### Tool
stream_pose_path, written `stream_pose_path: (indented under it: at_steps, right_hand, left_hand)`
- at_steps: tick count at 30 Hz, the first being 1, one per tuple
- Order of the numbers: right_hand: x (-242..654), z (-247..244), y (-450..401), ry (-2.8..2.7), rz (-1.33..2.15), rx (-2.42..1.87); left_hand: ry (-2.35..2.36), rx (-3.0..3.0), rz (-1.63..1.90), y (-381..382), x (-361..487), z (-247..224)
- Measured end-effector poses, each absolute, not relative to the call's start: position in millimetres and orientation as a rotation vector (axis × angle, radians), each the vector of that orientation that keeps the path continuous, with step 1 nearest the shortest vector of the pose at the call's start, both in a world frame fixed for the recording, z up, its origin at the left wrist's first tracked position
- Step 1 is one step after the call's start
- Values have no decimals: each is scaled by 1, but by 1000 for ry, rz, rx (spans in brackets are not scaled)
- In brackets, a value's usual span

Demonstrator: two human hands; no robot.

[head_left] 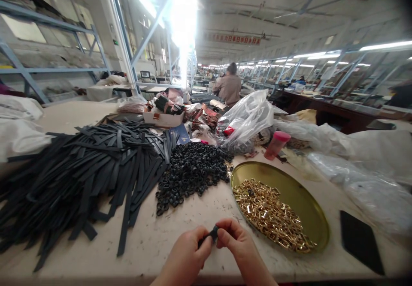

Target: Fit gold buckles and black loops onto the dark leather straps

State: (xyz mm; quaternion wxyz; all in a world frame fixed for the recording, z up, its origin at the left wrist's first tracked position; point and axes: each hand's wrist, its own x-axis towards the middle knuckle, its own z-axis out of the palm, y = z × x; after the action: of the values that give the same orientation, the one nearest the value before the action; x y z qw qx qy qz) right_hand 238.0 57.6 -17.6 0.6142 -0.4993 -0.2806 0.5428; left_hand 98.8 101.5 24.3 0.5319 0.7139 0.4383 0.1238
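Both hands meet above the table's front edge. My left hand (pixel 189 249) pinches a small dark piece (pixel 213 233), which looks like a black strip end with a loop. The fingertips of my right hand (pixel 233 239) close on the same piece from the other side. Beyond the hands lies a heap of small black loops (pixel 193 170). Long black strips (pixel 128 161) are piled at the left. On the right, a gold round tray (pixel 309 200) holds many small gold metal pieces (pixel 273 213).
A dark flat pad (pixel 361 241) lies at the right edge. Behind the tray stand a pink-lidded jar (pixel 277 145) and a clear plastic bag (pixel 249 116). An open box (pixel 164 118) is behind the strips. Farther back, a person (pixel 230 86) faces away.
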Motion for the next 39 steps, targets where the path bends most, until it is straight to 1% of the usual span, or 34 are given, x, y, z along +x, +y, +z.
stream_pose_path:
  at_steps: [4, 9, 15, 19, 26, 28, 31, 34, 37, 39]
  right_hand:
    - [234, -19, 45, -533, 1402, -1070]
    - [230, -15, 39, -483, 1372, -1097]
    - [218, -13, 37, -520, 1462, -1037]
    - [217, -12, 37, -347, 1495, -975]
    - [217, -29, 43, -288, 1792, -905]
    - [215, -33, 45, -287, 1824, -888]
    - [212, -35, 46, -289, 1769, -895]
    - [213, -33, 47, -403, 1701, -964]
    - [218, -31, 48, -608, 1517, -1144]
    - [221, -32, 48, -747, 1314, -1325]
  left_hand:
    - [1047, 1731, 371, 90, 102, 23]
    - [942, 1664, 435, 82, 98, 25]
    - [860, 1526, 484, 86, 91, 23]
    - [964, 1537, 428, 91, 89, 21]
    - [1133, 1634, 260, 102, 82, 9]
    - [1164, 1663, 237, 105, 79, 6]
    - [1200, 1673, 225, 108, 78, 5]
    - [1176, 1621, 232, 107, 78, 7]
    - [1054, 1401, 312, 102, 79, 9]
    - [959, 1222, 351, 98, 79, 9]
